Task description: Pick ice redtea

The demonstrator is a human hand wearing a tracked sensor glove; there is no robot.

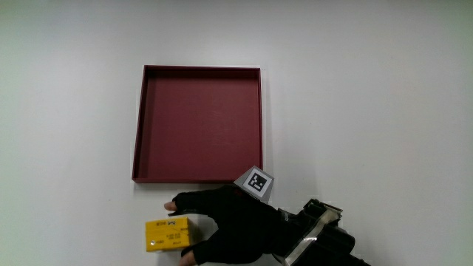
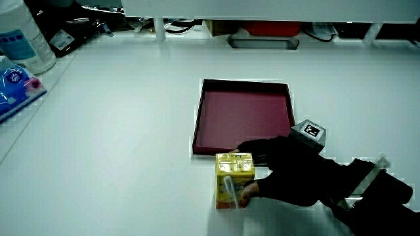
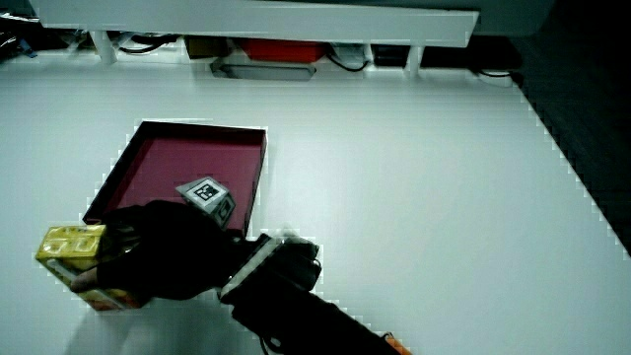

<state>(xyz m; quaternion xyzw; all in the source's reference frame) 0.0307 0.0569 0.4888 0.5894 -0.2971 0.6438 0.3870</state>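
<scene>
Our hand grips the upright yellow iced-tea carton from beside, nearer us than the shallow maroon square tray.

One yellow drink carton. One dark red square tray. One gloved hand, one patterned cube on its back. In a side view: one clear plastic bottle, one blue packet beside it.
</scene>
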